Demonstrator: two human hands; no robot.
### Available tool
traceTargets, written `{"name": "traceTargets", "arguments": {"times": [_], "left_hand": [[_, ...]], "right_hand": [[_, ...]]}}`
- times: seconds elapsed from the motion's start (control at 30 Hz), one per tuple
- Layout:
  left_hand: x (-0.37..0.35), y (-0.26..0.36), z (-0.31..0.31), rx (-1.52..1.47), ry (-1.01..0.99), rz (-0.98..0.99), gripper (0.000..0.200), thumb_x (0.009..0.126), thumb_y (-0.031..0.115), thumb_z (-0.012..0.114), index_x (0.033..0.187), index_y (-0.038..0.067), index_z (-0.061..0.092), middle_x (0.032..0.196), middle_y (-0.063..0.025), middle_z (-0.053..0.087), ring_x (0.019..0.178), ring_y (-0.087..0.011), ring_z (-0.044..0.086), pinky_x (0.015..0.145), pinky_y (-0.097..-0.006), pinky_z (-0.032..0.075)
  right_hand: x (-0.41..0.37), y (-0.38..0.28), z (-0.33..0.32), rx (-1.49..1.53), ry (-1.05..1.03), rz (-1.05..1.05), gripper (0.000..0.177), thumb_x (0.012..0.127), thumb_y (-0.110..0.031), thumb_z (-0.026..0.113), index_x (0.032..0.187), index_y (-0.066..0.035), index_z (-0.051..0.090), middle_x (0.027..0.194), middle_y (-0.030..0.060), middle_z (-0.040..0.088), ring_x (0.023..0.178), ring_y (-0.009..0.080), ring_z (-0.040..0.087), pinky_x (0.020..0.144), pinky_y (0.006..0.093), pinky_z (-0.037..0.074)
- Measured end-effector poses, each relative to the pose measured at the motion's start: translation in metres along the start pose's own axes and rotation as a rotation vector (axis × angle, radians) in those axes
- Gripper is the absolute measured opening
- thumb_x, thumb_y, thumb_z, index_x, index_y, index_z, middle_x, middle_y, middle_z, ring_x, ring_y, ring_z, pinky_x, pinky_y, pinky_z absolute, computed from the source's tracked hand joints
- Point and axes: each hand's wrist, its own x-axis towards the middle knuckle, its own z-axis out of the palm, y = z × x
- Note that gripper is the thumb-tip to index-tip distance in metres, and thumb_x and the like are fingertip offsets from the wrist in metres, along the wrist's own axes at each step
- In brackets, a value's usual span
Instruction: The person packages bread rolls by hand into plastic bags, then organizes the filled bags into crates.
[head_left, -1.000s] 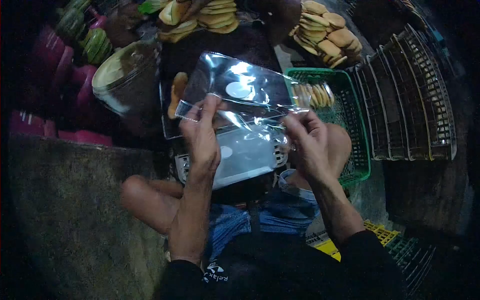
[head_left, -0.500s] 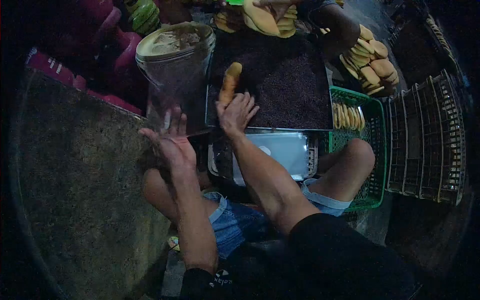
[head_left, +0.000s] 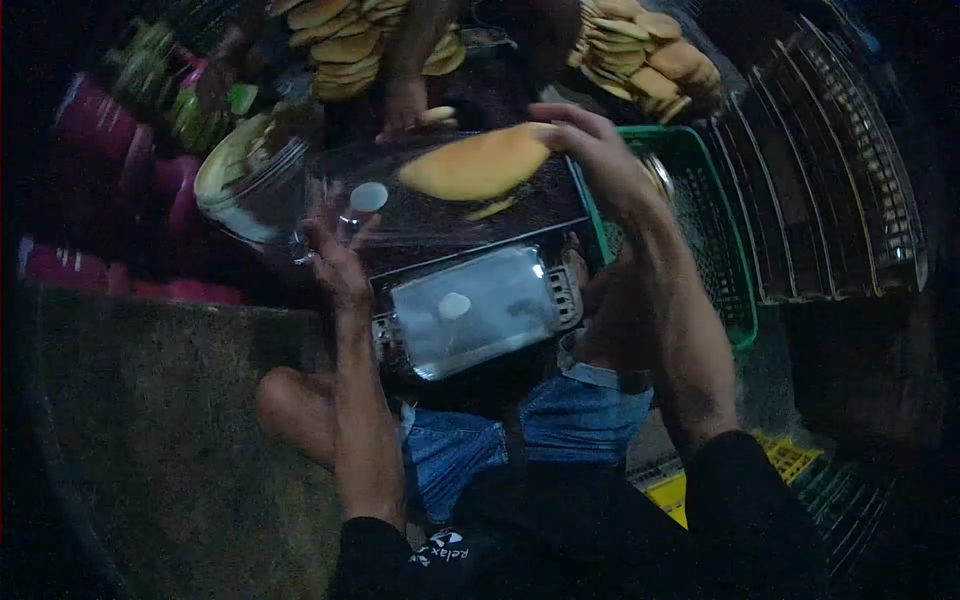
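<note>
My right hand [head_left: 600, 165] pinches one end of a long yellow bread [head_left: 475, 165], held up over a tray of dark sprinkles [head_left: 440, 222]. Beside the bread, my left hand [head_left: 340, 262] has its fingers bent at a clear plastic bag with a white round label [head_left: 368, 197]. The clear film spreads toward the bread and overlaps it in this view; motion blurs its edges. Below the hands lies a stack of clear plastic bags [head_left: 470, 315] on a small basket [head_left: 565, 295] above my lap.
Another person's hand [head_left: 405, 105] reaches into the tray's far side. Bread piles [head_left: 340, 45] and more bread [head_left: 645, 55] stand behind. A round tub [head_left: 250, 175] is at left; a green crate [head_left: 745, 265] and a rack [head_left: 830, 170] are at right.
My right hand has lifted the bread off the sprinkles and moved right. My left hand, empty before, now has a clear bag. The view has turned, and another person's hand has come over the tray.
</note>
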Motion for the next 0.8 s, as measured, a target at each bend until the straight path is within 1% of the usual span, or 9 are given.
{"name": "traceTargets", "arguments": {"times": [0.13, 0.23, 0.27, 0.3, 0.4, 0.57, 0.67, 0.77, 0.8], "left_hand": [[-0.042, 0.011, 0.067, -0.161, -0.187, -0.197, 0.062, 0.092, 0.052, 0.048, 0.133, 0.005, 0.041, 0.131, -0.0167, 0.048, 0.116, -0.0288, 0.053, 0.088, -0.0434, 0.053], [-0.046, 0.033, 0.095, -0.306, -0.178, -0.251, 0.064, 0.09, 0.049, 0.055, 0.135, 0.005, 0.039, 0.131, -0.017, 0.048, 0.115, -0.0256, 0.054, 0.086, -0.0395, 0.056], [-0.046, 0.038, 0.113, -0.367, -0.163, -0.243, 0.065, 0.089, 0.047, 0.057, 0.135, 0.005, 0.039, 0.131, -0.0169, 0.048, 0.115, -0.0245, 0.054, 0.085, -0.0379, 0.057], [-0.041, 0.026, 0.116, -0.465, -0.205, -0.28, 0.063, 0.091, 0.043, 0.056, 0.138, 0.007, 0.036, 0.132, -0.0155, 0.048, 0.115, -0.0239, 0.053, 0.088, -0.0374, 0.054], [-0.017, 0.0, 0.124, -0.436, -0.317, -0.283, 0.061, 0.094, 0.035, 0.053, 0.144, 0.009, 0.03, 0.133, -0.0139, 0.048, 0.117, -0.023, 0.052, 0.094, -0.0348, 0.048], [-0.033, -0.019, 0.212, 0.078, -0.587, -0.408, 0.055, 0.093, 0.031, 0.056, 0.137, 0.001, 0.039, 0.123, -0.0164, 0.055, 0.104, -0.0192, 0.056, 0.085, -0.0295, 0.048], [-0.048, -0.06, 0.197, 0.635, -0.755, -0.256, 0.038, 0.091, 0.027, 0.059, 0.119, 0.0, 0.057, 0.105, -0.0123, 0.064, 0.087, -0.0144, 0.058, 0.076, -0.0274, 0.047], [-0.072, -0.076, 0.119, 1.331, -0.991, -0.706, 0.051, 0.079, 0.048, 0.067, 0.077, -0.002, 0.068, 0.066, -0.0134, 0.065, 0.063, -0.0247, 0.065, 0.064, -0.0376, 0.049], [-0.084, -0.074, 0.105, 1.523, -1.023, -0.596, 0.047, 0.076, 0.048, 0.072, 0.071, 0.001, 0.07, 0.062, -0.0118, 0.066, 0.059, -0.0227, 0.065, 0.059, -0.0355, 0.048]], "right_hand": [[0.009, 0.011, 0.025, -0.042, -0.136, -0.052, 0.047, 0.087, -0.026, 0.062, 0.126, -0.002, 0.051, 0.114, 0.0116, 0.06, 0.106, 0.0174, 0.055, 0.092, 0.0305, 0.043], [-0.015, -0.018, 0.03, 0.401, -0.117, -0.182, 0.044, 0.084, -0.024, 0.067, 0.121, -0.005, 0.054, 0.113, 0.0102, 0.058, 0.107, 0.0208, 0.055, 0.094, 0.0309, 0.043], [-0.007, -0.012, 0.027, -0.248, -0.113, -0.688, 0.049, 0.082, -0.022, 0.069, 0.124, -0.008, 0.05, 0.119, 0.0119, 0.055, 0.113, 0.0292, 0.053, 0.1, 0.0411, 0.04], [-0.006, -0.001, 0.041, -0.589, 0.095, -0.833, 0.049, 0.078, -0.031, 0.071, 0.12, -0.012, 0.056, 0.122, 0.0141, 0.054, 0.12, 0.0396, 0.046, 0.104, 0.0567, 0.032], [-0.005, -0.029, 0.012, -0.569, 0.522, -0.929, 0.052, 0.079, -0.022, 0.07, 0.126, -0.013, 0.048, 0.128, 0.0141, 0.049, 0.127, 0.0328, 0.042, 0.101, 0.0625, 0.031], [0.006, 0.026, -0.081, -0.752, 0.137, -0.599, 0.064, 0.072, -0.017, 0.075, 0.128, -0.012, 0.045, 0.116, 0.0172, 0.059, 0.11, 0.0321, 0.057, 0.091, 0.0464, 0.046], [-0.009, 0.156, -0.153, -0.523, 0.46, -0.041, 0.06, 0.075, -0.017, 0.07, 0.129, -0.006, 0.046, 0.11, 0.0156, 0.061, 0.1, 0.0254, 0.062, 0.086, 0.0361, 0.049], [-0.046, 0.284, -0.228, -0.65, 0.712, 0.559, 0.054, 0.071, -0.015, 0.071, 0.12, -0.004, 0.05, 0.116, 0.0175, 0.059, 0.104, 0.029, 0.059, 0.09, 0.037, 0.046], [-0.055, 0.328, -0.259, -0.609, 0.803, 0.45, 0.05, 0.071, -0.011, 0.068, 0.118, -0.005, 0.05, 0.111, 0.0173, 0.059, 0.104, 0.0336, 0.058, 0.089, 0.0402, 0.045]]}}
